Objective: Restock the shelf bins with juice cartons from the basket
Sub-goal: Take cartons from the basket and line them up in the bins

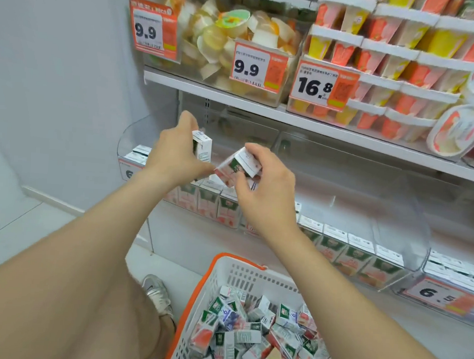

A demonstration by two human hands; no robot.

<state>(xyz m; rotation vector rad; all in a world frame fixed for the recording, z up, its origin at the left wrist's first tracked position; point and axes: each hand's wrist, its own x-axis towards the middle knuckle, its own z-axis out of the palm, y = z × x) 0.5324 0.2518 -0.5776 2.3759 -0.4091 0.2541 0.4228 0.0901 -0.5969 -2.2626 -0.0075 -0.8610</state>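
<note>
Right now both hands are up in front of the shelf, each holding one juice carton. The left hand (173, 154) grips an upright carton (203, 148) from the side. The right hand (267, 194) pinches a tilted carton (239, 166) between thumb and fingers, just beside the left thumb. Directly beneath the hands, a row of cartons (217, 207) stands in the clear shelf bin (127, 141). Below the right forearm sits the basket (194, 297), heaped with loose cartons (261, 338).
</note>
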